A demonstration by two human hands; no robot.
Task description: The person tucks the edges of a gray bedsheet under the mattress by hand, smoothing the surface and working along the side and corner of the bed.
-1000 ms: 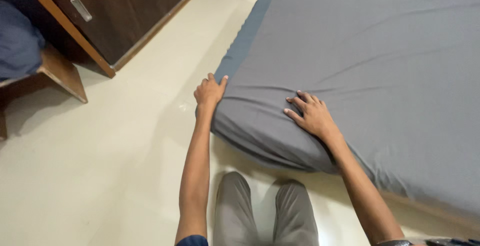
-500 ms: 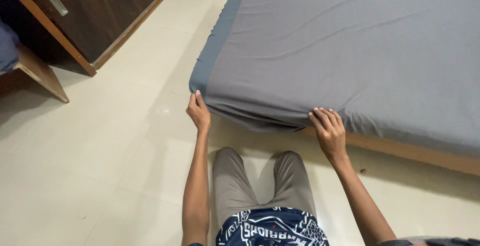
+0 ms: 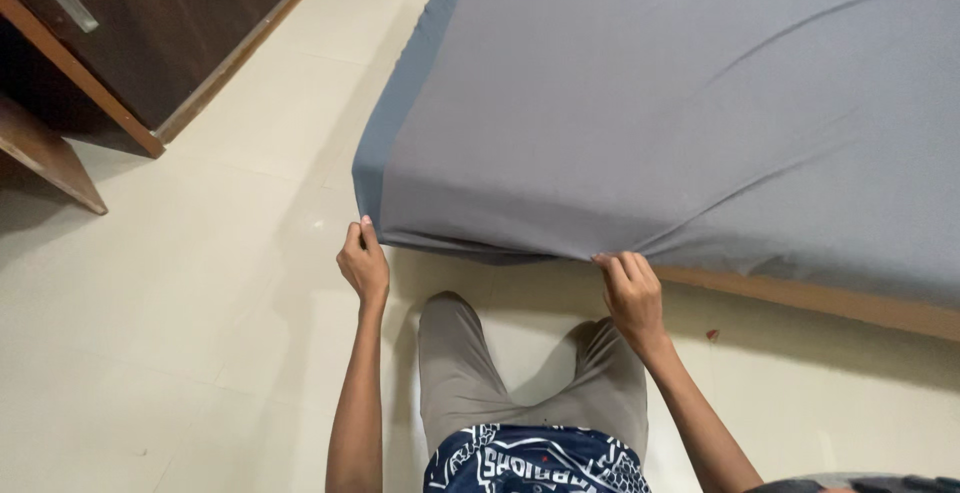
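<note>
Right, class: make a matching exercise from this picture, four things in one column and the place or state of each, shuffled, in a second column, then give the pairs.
Things:
1. left hand
2. right hand
3. wardrobe
4. bed frame

Places or states:
A. dark wood, top left
B. bare plank under the sheet's edge
C. gripping the sheet at its corner
D. pinching the sheet's near edge

Pairs: 1-C, 2-D, 3-A, 4-B

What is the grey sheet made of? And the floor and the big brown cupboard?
The grey sheet looks like soft matte woven cloth: it creases where the hands pinch it. The floor seems to be glossy cream tile, with faint joint lines and reflections. The cupboard looks like dark wood or wood laminate, showing grain.
</note>
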